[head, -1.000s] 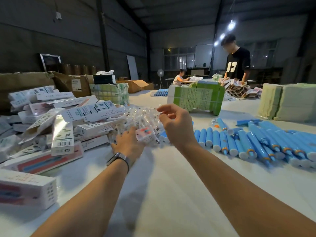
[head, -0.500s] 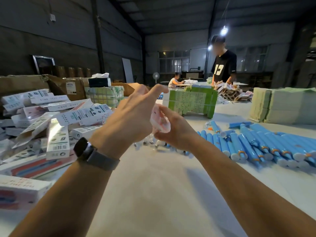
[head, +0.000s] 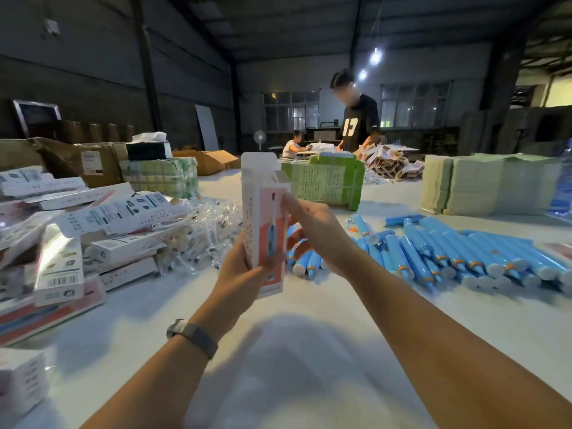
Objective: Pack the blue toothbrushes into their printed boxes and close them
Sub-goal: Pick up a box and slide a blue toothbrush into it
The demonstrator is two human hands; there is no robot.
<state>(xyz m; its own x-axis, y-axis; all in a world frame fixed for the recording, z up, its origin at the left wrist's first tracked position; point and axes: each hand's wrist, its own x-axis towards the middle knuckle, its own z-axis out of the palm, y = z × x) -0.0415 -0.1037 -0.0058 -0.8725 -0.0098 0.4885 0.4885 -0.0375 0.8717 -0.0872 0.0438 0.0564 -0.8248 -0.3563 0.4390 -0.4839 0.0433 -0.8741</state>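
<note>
A printed pink-and-white box (head: 263,218) stands upright in front of me, its top flaps open. My left hand (head: 244,274) grips its lower part from the left. My right hand (head: 315,230) holds its right edge with fingers and thumb near the middle. Many blue toothbrushes (head: 458,258) lie in rows on the white table (head: 294,351) to the right, some partly hidden behind my right hand. What is inside the box cannot be seen.
A heap of printed boxes (head: 93,236) fills the left side, with clear plastic bags (head: 210,230) beside it. Green bundles (head: 328,184) and a pale stack (head: 483,184) stand at the back. A person in a black shirt (head: 359,125) works at the far end.
Both hands left the heap of plastic bags and came together. They now hold an upright printed box that neither hand held a second ago.
</note>
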